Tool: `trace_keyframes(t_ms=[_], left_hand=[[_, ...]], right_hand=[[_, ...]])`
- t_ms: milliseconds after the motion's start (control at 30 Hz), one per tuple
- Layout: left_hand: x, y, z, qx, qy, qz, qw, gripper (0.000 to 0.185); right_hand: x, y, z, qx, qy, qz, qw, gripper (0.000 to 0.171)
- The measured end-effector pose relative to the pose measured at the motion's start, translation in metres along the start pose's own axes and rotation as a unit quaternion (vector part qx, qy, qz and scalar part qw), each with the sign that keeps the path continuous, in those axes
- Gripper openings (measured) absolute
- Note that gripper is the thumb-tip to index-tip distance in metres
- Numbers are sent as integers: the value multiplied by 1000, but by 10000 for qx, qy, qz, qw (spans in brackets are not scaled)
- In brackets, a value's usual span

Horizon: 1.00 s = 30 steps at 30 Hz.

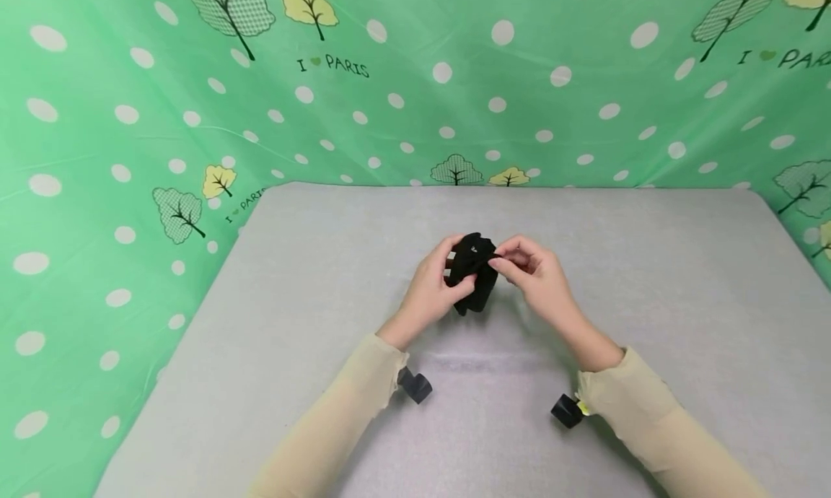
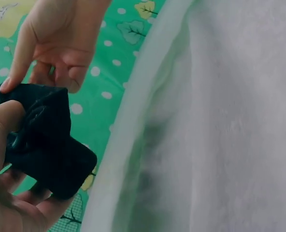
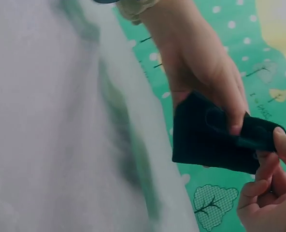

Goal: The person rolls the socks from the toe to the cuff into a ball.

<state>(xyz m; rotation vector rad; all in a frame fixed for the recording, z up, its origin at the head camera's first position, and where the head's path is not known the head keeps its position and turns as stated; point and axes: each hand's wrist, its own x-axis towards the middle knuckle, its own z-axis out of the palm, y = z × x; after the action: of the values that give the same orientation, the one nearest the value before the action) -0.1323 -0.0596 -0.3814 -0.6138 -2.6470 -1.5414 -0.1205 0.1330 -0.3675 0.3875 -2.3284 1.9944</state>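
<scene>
Black cloth piece (image 1: 477,263), folded, creased, aloft between fingers (image 1: 522,245)

The cloth (image 1: 482,294) is black with a pale mark (image 1: 474,250), the sleeves (image 1: 344,400) beige, the bench (image 1: 324,267) grey, the backdrop (image 1: 552,22) green with white dots (image 1: 503,32), yellow trees (image 1: 310,6) and checked trees (image 1: 231,7).

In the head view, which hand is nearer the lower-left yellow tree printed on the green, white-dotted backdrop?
Left: the left hand, holding the black folded fabric item, is below and rightward of the yellow printed tree; the right hand, pinching the item's edge, is farther right.
</scene>
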Motion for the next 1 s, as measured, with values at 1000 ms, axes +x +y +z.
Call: trace_keyframes(t_ms=[1000], left_hand=[[-8, 12, 1, -1953, -1898, 72, 9622, 39]], right_hand=[[3, -16, -19, 384, -507, 88, 9979, 8]])
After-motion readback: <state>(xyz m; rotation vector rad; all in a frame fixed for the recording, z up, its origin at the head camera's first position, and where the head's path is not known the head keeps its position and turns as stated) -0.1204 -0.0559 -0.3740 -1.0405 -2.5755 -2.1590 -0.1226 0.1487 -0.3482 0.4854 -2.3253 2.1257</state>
